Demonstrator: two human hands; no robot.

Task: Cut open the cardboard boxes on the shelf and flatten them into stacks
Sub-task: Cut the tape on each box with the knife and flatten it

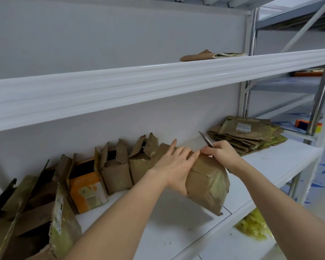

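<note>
A taped brown cardboard box (207, 182) lies tilted on the white shelf (176, 228). My left hand (174, 166) presses flat on its top left side and grips it. My right hand (220, 152) is at the box's upper edge, closed around a small knife (205, 140) whose blade points up and back. A row of opened boxes (118, 166) with raised flaps stands to the left, among them an orange box (86, 186). A stack of flattened boxes (248, 136) lies at the shelf's right end.
The shelf above has a white front rail (158, 83) and holds flattened cardboard (212, 55). Torn open boxes (36, 218) crowd the near left. Yellow plastic scraps (253, 226) lie on the lower shelf. Metal racking (319, 102) stands at the right.
</note>
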